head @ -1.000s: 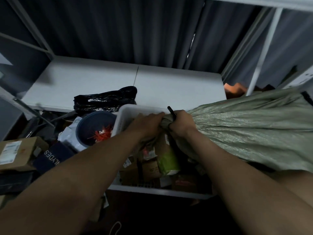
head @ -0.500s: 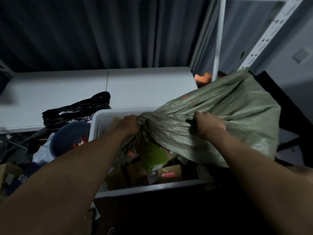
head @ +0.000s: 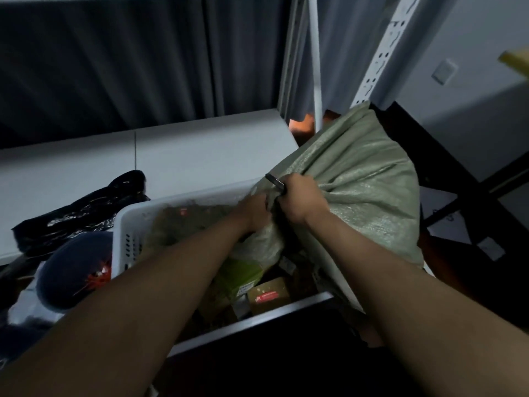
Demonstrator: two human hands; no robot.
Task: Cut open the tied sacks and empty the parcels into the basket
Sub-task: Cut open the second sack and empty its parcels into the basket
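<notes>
While I watch the head feed, both of my operator-side hands sit on the sack at the basket's far right corner.

landmark: white perforated plastic basket (head: 126, 242), all places given against it.
sack: green woven plastic sack (head: 357, 179), bulk lifted above the basket's right side, gathered mouth end drooping down into the basket.
right hand: right hand (head: 300, 199) clenched round a bunched fold of the sack over the basket's far right corner; a dark slim tool (head: 274, 181) sticks out past its knuckles, held in the same grip, and I cannot tell what kind of tool it is.
left hand: left hand (head: 253, 209) just left of the right hand, touching it or nearly so, fingers curled into the sack cloth above the basket; exact grip partly hidden by the fold.
parcels: green cardboard box (head: 240, 275) and brown cardboard box with red label (head: 267, 295) lying inside the basket near its front rim, under the sack mouth; more parcels around them too dark to make out.
left of basket: round dark blue tub (head: 71, 267) with red bits inside, touching or just beside the basket's left wall.
behind-left of basket: crumpled black plastic bag (head: 86, 213) on the white shelf board (head: 200, 150).
behind basket: dark grey curtain (head: 128, 61).
right of basket: white slotted metal shelf upright (head: 380, 53), rising behind the sack.
</notes>
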